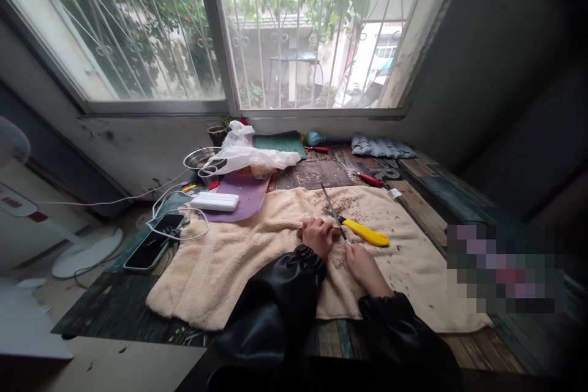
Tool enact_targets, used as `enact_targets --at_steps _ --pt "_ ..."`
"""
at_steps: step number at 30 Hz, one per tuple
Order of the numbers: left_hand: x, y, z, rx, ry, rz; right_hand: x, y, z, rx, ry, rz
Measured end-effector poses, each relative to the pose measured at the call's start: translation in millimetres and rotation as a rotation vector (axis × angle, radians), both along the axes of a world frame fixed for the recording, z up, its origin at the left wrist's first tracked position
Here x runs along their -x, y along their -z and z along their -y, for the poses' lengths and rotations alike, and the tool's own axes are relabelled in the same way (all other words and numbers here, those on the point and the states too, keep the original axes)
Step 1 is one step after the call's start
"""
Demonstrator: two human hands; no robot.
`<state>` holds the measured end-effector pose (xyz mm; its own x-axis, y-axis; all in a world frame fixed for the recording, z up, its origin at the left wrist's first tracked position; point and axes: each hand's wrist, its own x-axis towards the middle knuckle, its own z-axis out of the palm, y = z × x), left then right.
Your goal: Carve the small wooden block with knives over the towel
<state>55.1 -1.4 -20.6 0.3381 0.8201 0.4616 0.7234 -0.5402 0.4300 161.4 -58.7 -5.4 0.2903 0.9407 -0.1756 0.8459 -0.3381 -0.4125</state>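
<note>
On a beige towel (257,239) sprinkled with brown shavings, my left hand (316,237) is closed over a small piece of wood (337,231), pressing it down; most of the wood is hidden under the fingers. My right hand (366,268) is closed on the near end of a long, thin file (327,197), which points away from me and lies against the right end of the wood. Just right of the file, a yellow-handled cutting tool (366,233) rests on the towel, its dark metal head towards the file.
Red-handled tools (370,179) lie beyond the towel. To the left are a white power strip (215,201), a phone (155,242) with a cable, and a purple sheet (241,193). A plastic bag (257,159), metal bowl (201,159) and green mat (278,144) stand at the back.
</note>
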Motion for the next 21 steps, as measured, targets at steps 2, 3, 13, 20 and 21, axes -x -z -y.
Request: enact_targets --at_steps 2,3,13,20,21 --pt "0 -0.8 1 0.001 0.005 -0.002 1 -1.6 -5 -0.010 0.011 0.005" --pt "0 -1.0 2 0.004 0.013 -0.003 2 -2.1 -6 -0.014 0.016 0.005" --pt "0 1.7 2 -0.028 0.037 0.004 2 -0.8 0 -0.017 0.027 0.007" --pt "0 2.5 1 -0.028 0.029 0.003 3 3.4 9 -0.019 0.010 0.009" --pt "0 2.6 2 -0.033 0.030 0.003 3 3.1 9 -0.015 0.018 0.012"
